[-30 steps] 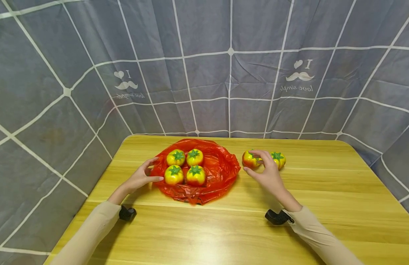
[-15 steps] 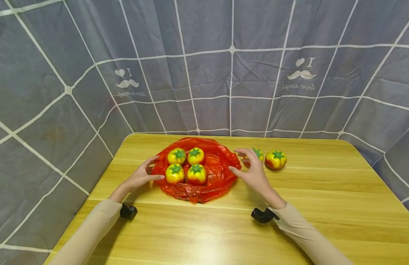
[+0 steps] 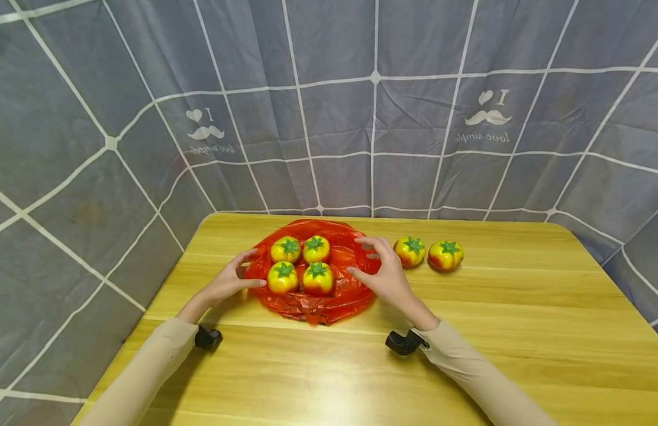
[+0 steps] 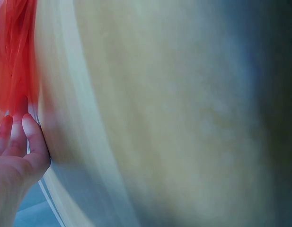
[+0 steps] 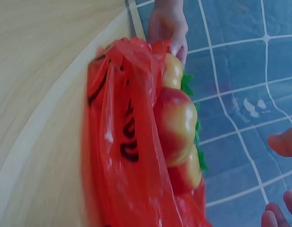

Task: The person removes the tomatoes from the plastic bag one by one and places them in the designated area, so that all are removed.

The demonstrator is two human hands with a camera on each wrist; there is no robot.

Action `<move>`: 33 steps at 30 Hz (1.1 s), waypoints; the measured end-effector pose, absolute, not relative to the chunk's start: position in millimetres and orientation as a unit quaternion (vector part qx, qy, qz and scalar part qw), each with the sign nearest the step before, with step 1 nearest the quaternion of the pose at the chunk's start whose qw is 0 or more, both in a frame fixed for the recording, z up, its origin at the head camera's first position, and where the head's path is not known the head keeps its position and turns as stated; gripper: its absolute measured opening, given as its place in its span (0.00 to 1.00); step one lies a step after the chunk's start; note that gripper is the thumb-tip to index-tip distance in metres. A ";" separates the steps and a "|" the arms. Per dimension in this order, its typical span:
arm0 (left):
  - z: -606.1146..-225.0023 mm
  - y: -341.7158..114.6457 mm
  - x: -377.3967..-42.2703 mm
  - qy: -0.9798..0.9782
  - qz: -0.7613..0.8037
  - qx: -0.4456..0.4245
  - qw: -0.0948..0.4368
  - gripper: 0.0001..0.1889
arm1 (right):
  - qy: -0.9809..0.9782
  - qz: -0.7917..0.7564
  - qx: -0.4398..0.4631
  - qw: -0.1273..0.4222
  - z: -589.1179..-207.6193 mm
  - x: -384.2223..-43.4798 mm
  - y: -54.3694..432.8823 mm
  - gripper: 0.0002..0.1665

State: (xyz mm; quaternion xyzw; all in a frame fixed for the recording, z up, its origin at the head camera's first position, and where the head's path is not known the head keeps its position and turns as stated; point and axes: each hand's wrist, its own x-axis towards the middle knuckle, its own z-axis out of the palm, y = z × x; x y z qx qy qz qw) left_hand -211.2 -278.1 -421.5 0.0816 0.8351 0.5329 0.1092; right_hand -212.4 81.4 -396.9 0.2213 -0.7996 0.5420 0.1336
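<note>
A red plastic bag (image 3: 350, 296) lies spread on the wooden table. Several yellow-and-red tomatoes with green star-shaped tops, such as the front tomato (image 3: 318, 279), sit together on its left half. My left hand (image 3: 225, 283) holds the bag's left rim, thumb beside the nearest tomato; in the left wrist view some fingers show through the red film. My right hand (image 3: 383, 269) is over the bag's right side with its fingers apart and nothing between them. In the right wrist view, its thumb and fingertips (image 5: 283, 142) stand clear of the bag (image 5: 122, 142).
To the right of the bag are two more tomatoes, a nearer one (image 3: 410, 252) and a farther one (image 3: 445, 256). A grey curtain (image 3: 329, 118) with white lines surrounds the back and sides of the table (image 3: 307, 378).
My right hand has moved left from the two tomatoes on the right to the bag's right side, leaving both in full view. My left hand stays at the bag's left rim.
</note>
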 end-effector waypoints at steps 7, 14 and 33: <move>-422.2 -279.2 -211.6 0.840 0.525 0.083 0.108 0.44 | -0.797 0.545 0.234 0.110 -394.4 -212.8 65.7 0.31; -421.8 -279.1 -211.8 0.841 0.523 0.080 0.109 0.45 | -0.795 0.553 0.234 0.083 -397.2 -215.6 53.3 0.30; -422.3 -276.8 -211.9 0.839 0.526 0.084 0.108 0.45 | -0.843 0.499 0.200 0.007 -409.5 -216.8 31.7 0.40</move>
